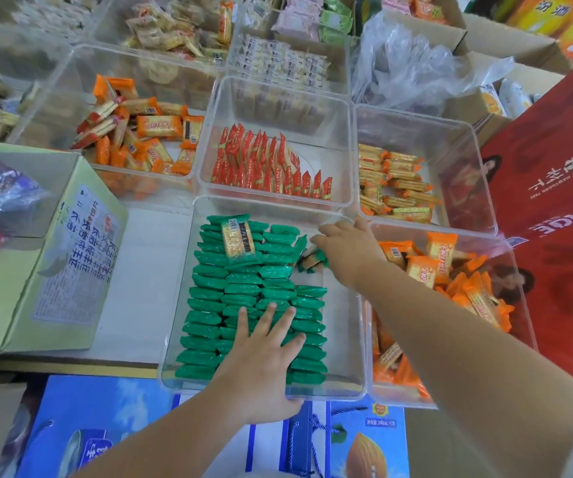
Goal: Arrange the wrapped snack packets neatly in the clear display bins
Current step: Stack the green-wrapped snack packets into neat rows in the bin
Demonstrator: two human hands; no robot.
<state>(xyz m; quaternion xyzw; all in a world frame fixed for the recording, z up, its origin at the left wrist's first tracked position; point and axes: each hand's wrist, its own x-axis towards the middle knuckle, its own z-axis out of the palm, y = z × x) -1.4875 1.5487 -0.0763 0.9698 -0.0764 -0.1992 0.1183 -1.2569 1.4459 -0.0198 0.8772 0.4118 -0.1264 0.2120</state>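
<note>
- Left hand [264, 353] is lying flat, fingers spread, pressing green packets [209, 298] at the clear bin [361, 339]'s near edge.
- Right hand [347, 250] is pinching a loose packet [310, 262] toward the bin's far right corner.

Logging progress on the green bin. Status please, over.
Left hand flat, pressing the green packet rows. Right hand grips a loose green packet at the far right of the bin. One stray packet lies flat atop the rows.
</note>
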